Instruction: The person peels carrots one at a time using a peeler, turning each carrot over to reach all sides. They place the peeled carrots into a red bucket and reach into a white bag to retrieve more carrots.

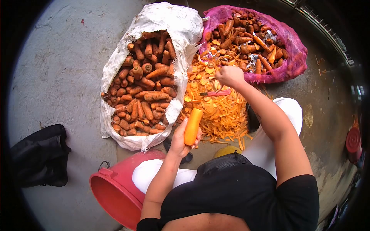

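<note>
A peeled, bright orange carrot (192, 128) stands nearly upright in my left hand (179, 139), whose fingers wrap round its lower part. My right hand (230, 76) is closed, at the upper edge of a pile of carrot peelings (225, 119). What its fingers hold, if anything, I cannot make out. Just below it, a knife with a pinkish-red handle (219, 92) lies on the peelings. Round slices of carrot top (209, 70) are scattered over the upper part of the pile.
At left, a white sack (110, 82) lies open, full of unpeeled carrots (144, 98). A magenta mesh sack (296, 57) at upper right holds carrots and scraps. A red bucket (115, 192) lies tipped by my left leg. Black cloth (42, 156) lies on the floor at far left.
</note>
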`<action>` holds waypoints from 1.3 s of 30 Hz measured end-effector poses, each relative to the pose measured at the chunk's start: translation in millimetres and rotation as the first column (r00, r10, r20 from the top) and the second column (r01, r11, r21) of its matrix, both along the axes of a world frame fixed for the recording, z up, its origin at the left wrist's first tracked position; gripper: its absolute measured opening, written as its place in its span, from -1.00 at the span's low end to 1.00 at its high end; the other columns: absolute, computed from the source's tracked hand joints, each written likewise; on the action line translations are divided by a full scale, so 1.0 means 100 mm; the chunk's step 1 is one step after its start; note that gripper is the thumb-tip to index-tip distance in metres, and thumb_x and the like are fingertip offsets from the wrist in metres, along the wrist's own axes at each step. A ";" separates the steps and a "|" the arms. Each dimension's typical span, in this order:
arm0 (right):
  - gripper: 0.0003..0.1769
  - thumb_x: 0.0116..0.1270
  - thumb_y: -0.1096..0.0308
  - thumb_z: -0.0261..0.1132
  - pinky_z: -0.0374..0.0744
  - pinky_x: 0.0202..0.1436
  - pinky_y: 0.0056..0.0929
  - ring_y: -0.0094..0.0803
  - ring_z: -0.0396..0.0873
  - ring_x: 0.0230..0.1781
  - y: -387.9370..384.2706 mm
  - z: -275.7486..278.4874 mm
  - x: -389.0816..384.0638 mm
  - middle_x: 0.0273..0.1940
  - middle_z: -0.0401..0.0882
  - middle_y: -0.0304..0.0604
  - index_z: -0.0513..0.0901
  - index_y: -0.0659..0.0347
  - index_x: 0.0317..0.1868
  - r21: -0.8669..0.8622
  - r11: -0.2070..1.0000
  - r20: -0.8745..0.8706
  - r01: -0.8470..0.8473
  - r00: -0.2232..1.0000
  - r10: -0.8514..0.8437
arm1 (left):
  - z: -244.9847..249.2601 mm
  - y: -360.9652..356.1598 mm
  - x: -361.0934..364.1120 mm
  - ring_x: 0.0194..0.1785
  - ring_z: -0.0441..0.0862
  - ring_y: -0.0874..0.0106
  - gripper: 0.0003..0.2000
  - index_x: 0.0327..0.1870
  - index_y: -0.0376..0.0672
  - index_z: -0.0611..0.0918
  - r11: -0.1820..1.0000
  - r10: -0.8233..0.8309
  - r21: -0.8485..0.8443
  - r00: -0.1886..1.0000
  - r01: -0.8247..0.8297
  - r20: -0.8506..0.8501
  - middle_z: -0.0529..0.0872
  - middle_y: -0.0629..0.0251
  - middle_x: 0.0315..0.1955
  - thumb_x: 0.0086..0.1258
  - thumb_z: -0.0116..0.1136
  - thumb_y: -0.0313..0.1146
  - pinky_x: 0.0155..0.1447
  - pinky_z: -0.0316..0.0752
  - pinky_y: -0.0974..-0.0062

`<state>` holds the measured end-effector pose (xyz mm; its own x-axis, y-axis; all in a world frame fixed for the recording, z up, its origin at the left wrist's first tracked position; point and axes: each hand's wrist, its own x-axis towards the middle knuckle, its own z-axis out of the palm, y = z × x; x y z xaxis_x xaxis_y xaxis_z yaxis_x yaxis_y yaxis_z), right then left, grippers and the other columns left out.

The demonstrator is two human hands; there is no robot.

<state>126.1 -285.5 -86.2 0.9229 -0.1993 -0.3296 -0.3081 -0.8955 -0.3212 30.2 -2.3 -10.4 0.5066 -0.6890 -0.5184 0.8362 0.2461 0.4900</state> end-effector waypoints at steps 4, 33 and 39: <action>-0.19 0.13 -0.44 0.08 0.60 -0.21 -0.18 -0.11 0.68 -0.34 -0.18 -0.54 -0.19 -0.39 0.67 0.07 0.68 0.29 -0.47 0.104 0.990 -0.236 0.092 0.970 -0.066 | 0.04 -0.01 0.05 -0.55 0.48 0.52 -0.42 -0.03 -0.18 0.45 0.997 0.073 0.012 0.997 -0.073 -0.001 0.58 0.22 -0.51 0.53 -0.44 0.20 -0.51 0.37 0.64; -0.50 0.21 0.21 0.19 0.58 -0.26 -0.43 -0.40 0.64 -0.35 0.70 -0.78 -0.44 -0.26 0.63 -0.07 0.48 0.36 0.09 0.778 0.406 -0.355 0.480 0.869 -0.345 | -0.06 0.11 0.31 -0.02 0.63 0.38 -0.71 -0.16 -0.19 0.36 0.851 0.353 0.235 0.843 -0.469 0.406 0.59 0.12 -0.10 0.26 0.28 -0.57 0.03 0.62 0.49; -0.66 0.37 0.19 0.25 0.45 -0.22 -0.63 -0.62 0.46 -0.26 1.07 0.05 -0.71 -0.20 0.53 -0.31 0.53 0.23 0.02 0.938 -0.075 -0.347 0.339 0.920 -0.182 | -0.19 0.01 0.11 -0.05 0.59 0.46 -0.65 -0.18 -0.23 0.35 0.879 0.096 0.250 0.666 -0.405 0.740 0.59 0.14 -0.12 0.20 0.36 -0.53 0.06 0.55 0.56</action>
